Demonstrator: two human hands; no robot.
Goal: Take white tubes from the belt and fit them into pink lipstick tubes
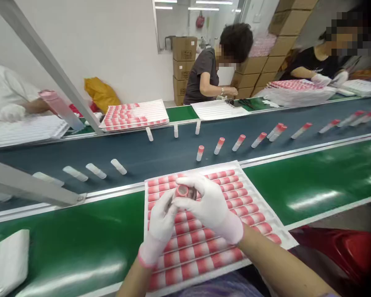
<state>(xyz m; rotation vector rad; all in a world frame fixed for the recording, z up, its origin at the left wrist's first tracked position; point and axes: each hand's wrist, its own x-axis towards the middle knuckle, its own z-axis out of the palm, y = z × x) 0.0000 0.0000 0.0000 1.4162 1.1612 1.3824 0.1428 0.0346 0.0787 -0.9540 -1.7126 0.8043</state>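
Observation:
White gloves with pink cuffs cover both my hands. Between them, above the tray, is a small red-and-white tube [182, 191], its round end facing me. My left hand [162, 218] grips it from the left and below. The fingers and thumb of my right hand [205, 202] close round it from the right, hiding part of its body. Beneath my hands lies a white ridged tray [284, 231] holding rows of red-and-white tubes [191, 251] on their sides.
A dark conveyor belt [160, 156] carries upright tubes [219, 145], some red-topped, some plain white. Green work strips [321, 177] flank it. Across sit co-workers [204, 74] with trays [136, 115]. A metal post [46, 57] slants at left; a white block [9, 262] lies near left.

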